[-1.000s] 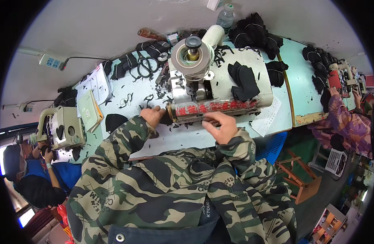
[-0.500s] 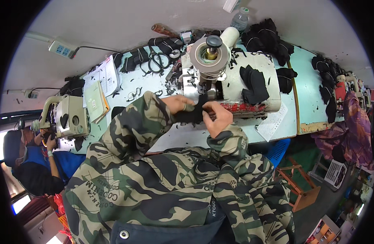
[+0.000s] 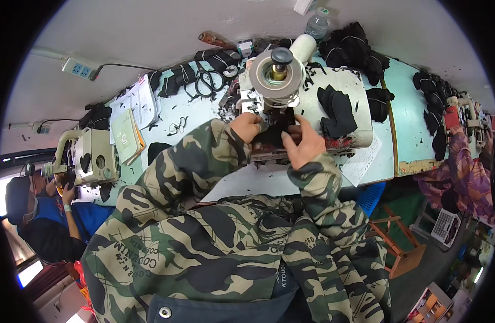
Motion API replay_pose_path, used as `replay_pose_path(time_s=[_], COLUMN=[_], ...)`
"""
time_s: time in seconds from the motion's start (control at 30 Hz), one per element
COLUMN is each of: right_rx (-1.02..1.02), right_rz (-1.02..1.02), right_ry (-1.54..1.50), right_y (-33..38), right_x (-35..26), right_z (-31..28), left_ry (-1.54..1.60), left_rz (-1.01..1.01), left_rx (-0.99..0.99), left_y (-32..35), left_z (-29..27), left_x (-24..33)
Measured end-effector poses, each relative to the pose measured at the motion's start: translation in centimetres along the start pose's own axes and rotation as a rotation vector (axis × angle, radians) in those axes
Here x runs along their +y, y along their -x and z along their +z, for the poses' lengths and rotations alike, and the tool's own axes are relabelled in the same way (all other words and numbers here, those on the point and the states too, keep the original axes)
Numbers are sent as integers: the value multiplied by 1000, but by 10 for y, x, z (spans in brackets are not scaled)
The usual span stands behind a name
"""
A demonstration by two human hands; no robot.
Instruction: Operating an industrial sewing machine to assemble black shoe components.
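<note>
Clock centred on the black cloth (image 3: pixel 272 135), which sits between the hands at the machine (image 3: pixel 309 99)'s front. Left hand (image 3: pixel 247 127) curled, apparently holding its left side; right hand (image 3: pixel 305 142) half-spread, thumb at cloth — can't tell if gripping. Uneven pull could skew or bunch it; loose scraps (image 3: pixel 226 112) might snag. Surface (image 3: pixel 231 178) littered: scissors (image 3: pixel 206 81) at 10, notebook (image 3: pixel 124 135) at 9, bottle (image 3: pixel 317 26) at 1. Room — co-worker (image 3: pixel 59 220) at 8, wooden stool (image 3: pixel 407 262) at 4.
</note>
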State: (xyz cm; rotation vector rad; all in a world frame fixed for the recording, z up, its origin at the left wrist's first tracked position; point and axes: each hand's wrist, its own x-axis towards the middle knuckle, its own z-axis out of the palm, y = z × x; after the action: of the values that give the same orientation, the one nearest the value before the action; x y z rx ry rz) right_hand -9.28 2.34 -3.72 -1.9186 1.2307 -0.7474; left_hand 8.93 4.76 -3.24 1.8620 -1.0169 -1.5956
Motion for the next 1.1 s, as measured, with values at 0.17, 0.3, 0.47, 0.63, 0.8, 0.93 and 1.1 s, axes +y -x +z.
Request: replay_pose_path(time_s=[0.17, 0.3, 0.47, 0.63, 0.8, 0.93, 1.1], right_rx=[-210, -169, 471, 165, 166, -168, -341], right_rz=[242, 201, -416, -511, -238, -88, 29], right_ry=[-511, -699, 145, 487, 92, -247, -388], right_y=[13, 9, -25, -20, 10, 34, 56], right_x=[11, 12, 22, 56, 21, 18, 29], right_z=[2, -10, -92, -100, -74, -33, 6], left_ry=[9, -139, -1173, -1214, -1287, -1343, -1285], left_rz=[-57, 293, 164, 218, 322, 320, 604], left_rx=[-59, 109, 40, -120, 4, 16, 202], left_y=[-3, -5, -16, -3, 2, 8, 17], left_z=[4, -24, -61, -48, -41, -38, -34], left_x=[3, -15, -109, -127, -144, -145, -150])
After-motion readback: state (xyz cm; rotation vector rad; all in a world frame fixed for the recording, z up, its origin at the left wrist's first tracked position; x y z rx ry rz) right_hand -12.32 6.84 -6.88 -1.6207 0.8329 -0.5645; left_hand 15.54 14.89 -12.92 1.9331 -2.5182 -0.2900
